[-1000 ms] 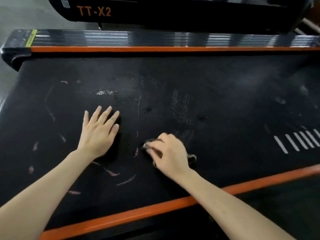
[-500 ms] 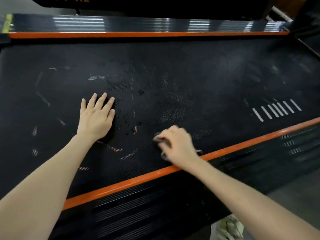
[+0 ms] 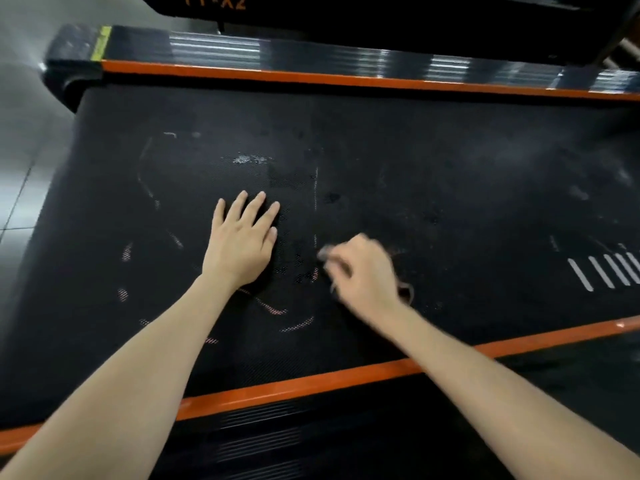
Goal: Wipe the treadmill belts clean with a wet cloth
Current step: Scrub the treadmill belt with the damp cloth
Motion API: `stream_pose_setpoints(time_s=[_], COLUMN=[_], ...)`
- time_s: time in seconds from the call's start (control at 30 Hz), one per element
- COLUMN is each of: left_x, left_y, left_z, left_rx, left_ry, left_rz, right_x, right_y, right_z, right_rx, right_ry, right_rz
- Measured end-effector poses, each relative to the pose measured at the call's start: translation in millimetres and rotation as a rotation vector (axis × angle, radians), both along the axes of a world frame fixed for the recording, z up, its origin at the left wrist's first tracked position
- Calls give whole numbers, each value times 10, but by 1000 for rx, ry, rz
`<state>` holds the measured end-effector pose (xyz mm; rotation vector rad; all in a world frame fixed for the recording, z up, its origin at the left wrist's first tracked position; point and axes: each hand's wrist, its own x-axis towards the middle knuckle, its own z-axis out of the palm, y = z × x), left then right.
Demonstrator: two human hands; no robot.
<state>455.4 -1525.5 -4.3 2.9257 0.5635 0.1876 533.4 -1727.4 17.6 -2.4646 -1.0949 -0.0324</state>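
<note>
Left hand [image 3: 242, 244] lies flat and empty on the belt [image 3: 450, 174], likely bracing. Right hand [image 3: 363, 271], blurred, bunches the dark cloth [image 3: 405, 292] against the near belt, scrubbing marks.

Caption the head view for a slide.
Left hand flat on the treadmill belt while the right hand scrubs with a dark cloth.

belt [image 3: 450, 188]: black, dotted weave, pale smudges | side rails [image 3: 311, 381]: orange | stripes [image 3: 602, 271]: white | floor [image 3: 24, 140]: grey tiles
</note>
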Motion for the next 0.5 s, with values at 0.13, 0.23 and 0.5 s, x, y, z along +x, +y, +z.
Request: stream_pose_setpoints(time_s=[0.13,0.23,0.5], left_x=[2,8,16], left_y=[-5,5,-11], left_z=[9,-13,-14], left_rx=[13,14,-4], left_ry=[21,27,-3], left_rz=[-3,0,2], right_x=[-319,228,6], right_y=[-150,104,59], right_z=[50,4,-17], right_rx=[5,33,63], right_ry=[49,-69,-22], right_rz=[404,301,254])
